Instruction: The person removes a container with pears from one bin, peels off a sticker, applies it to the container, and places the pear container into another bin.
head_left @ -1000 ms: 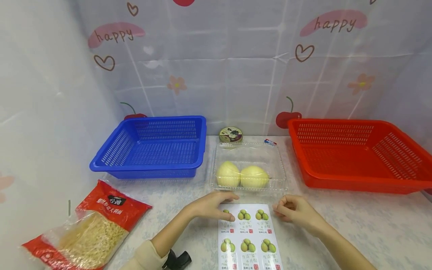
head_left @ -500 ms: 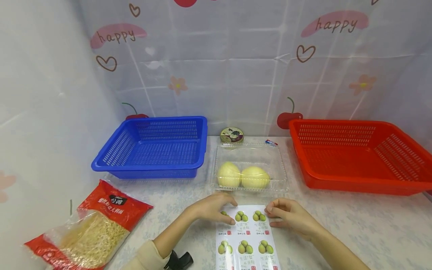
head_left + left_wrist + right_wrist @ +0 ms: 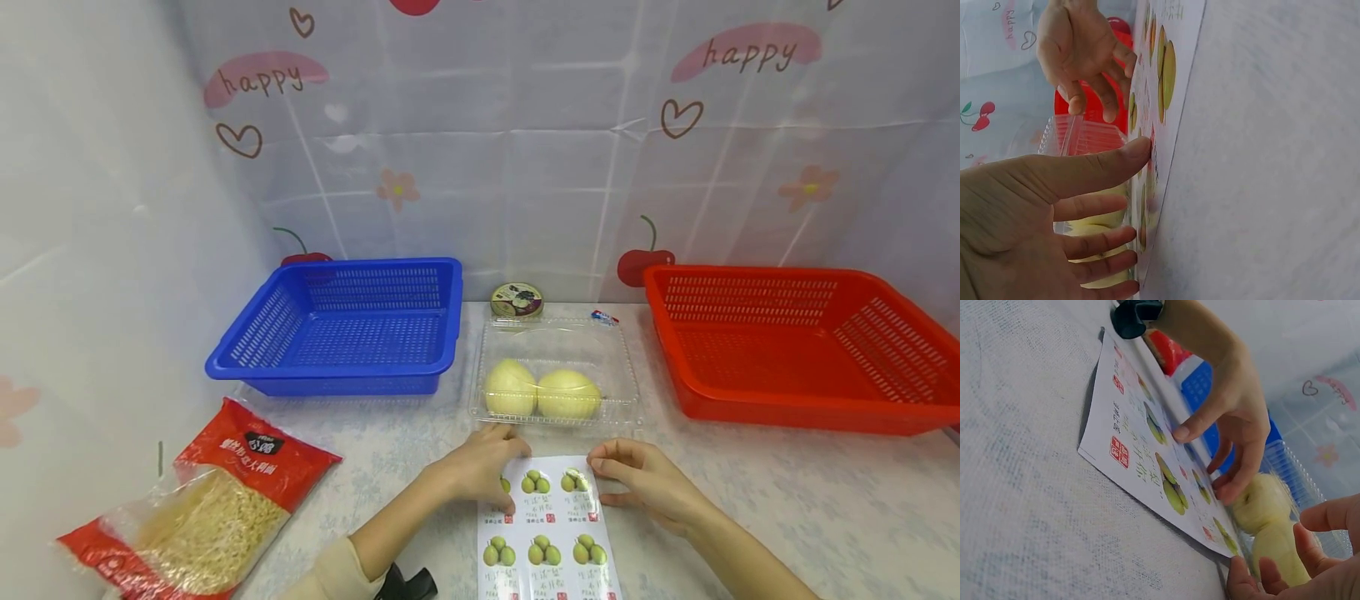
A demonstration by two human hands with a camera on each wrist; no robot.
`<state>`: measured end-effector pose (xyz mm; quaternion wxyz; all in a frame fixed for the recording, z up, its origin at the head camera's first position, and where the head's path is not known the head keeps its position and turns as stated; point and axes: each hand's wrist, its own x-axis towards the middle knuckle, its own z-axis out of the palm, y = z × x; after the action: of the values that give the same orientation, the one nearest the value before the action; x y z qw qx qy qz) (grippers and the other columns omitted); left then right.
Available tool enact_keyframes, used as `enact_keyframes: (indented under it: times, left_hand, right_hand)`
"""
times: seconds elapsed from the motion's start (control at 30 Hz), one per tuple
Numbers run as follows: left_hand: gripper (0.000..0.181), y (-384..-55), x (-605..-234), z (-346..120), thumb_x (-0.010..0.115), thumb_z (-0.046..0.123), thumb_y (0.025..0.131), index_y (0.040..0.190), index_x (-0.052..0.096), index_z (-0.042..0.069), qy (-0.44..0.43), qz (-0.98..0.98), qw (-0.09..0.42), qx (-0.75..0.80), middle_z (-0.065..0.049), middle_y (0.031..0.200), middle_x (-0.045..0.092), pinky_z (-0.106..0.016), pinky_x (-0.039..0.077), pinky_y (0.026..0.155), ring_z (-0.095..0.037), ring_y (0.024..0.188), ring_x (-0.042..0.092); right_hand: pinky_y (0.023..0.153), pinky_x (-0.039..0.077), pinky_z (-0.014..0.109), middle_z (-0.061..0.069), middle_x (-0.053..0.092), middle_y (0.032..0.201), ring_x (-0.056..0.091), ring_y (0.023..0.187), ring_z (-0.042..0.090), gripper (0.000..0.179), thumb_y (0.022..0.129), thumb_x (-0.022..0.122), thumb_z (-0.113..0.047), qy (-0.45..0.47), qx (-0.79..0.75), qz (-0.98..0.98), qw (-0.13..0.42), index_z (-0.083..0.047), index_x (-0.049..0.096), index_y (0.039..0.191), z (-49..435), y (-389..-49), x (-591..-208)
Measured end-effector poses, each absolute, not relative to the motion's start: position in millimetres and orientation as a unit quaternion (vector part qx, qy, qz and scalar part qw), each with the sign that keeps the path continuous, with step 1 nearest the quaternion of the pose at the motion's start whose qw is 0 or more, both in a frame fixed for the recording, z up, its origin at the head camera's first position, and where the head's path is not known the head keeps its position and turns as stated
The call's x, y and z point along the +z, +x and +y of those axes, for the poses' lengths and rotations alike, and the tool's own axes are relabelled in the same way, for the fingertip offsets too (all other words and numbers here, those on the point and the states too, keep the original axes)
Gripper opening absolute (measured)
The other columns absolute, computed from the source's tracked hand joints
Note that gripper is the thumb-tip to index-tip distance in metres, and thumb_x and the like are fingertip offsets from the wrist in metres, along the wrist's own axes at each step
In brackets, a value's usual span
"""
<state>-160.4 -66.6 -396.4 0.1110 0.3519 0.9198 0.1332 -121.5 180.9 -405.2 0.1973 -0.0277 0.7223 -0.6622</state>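
A white sheet of stickers (image 3: 551, 529) printed with green pears and writing lies on the table. My left hand (image 3: 483, 467) rests on its upper left part; in the left wrist view the thumb (image 3: 1100, 167) touches the sheet and the fingers are stretched out. At the upper right corner is my right hand (image 3: 648, 483), a fingertip touching the edge, with thumb and forefinger apart in the right wrist view. Just behind the sheet stands a clear plastic clamshell box (image 3: 611, 354) holding two pale yellow-green pears (image 3: 511, 388).
A blue basket (image 3: 337, 367) stands at back left, a red basket (image 3: 795, 400) at back right. Behind the box sit a round tin (image 3: 517, 298) and a small blue-and-red wrapped piece (image 3: 604, 317). A bag of pasta (image 3: 213, 517) lies at left.
My right hand has moved left onto the sheet's upper right edge. The sheet has shifted slightly left. My left hand's thumb has come down and drawn nearer its fingers.
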Motion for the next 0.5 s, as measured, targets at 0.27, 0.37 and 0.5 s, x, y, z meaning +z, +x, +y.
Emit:
enact_keyframes:
  times: [0.27,0.37,0.5]
  left_hand:
    - [0.077,-160.6,-397.4,-63.9,0.086,0.029,0.063,0.131,0.054,0.012,0.338,0.926,0.111,0.13,-0.006,0.125,0.053,-0.039,0.038,0.101,-0.023,0.116,0.046]
    - [0.079,-161.6,-398.5,-62.4,0.085,0.03,0.064,0.133,0.052,0.013,0.338,0.926,0.108,0.131,-0.006,0.125,0.054,-0.04,0.037,0.102,-0.022,0.115,0.047]
    - [0.074,-164.9,-400.4,-60.1,0.082,0.03,0.068,0.132,0.053,0.011,0.346,0.92,0.1,0.153,-0.003,0.122,0.058,-0.037,0.039,0.101,-0.02,0.114,0.05]
  right_hand:
    - [0.075,0.054,0.032,0.019,0.054,0.113,0.059,0.09,0.021,0.038,0.087,0.062,-0.008,-0.034,-0.665,0.724,0.179,0.013,0.048,0.115,177.8,-120.2,-407.3]
    - [0.071,0.054,0.029,0.017,0.058,0.11,0.059,0.087,0.019,0.037,0.084,0.065,-0.004,-0.043,-0.659,0.732,0.167,0.013,0.05,0.113,177.2,-120.6,-408.8]
    - [0.072,0.053,0.026,0.013,0.063,0.101,0.061,0.085,0.016,0.038,0.083,0.066,-0.003,-0.072,-0.649,0.741,0.155,0.014,0.052,0.113,177.5,-121.5,-408.8]
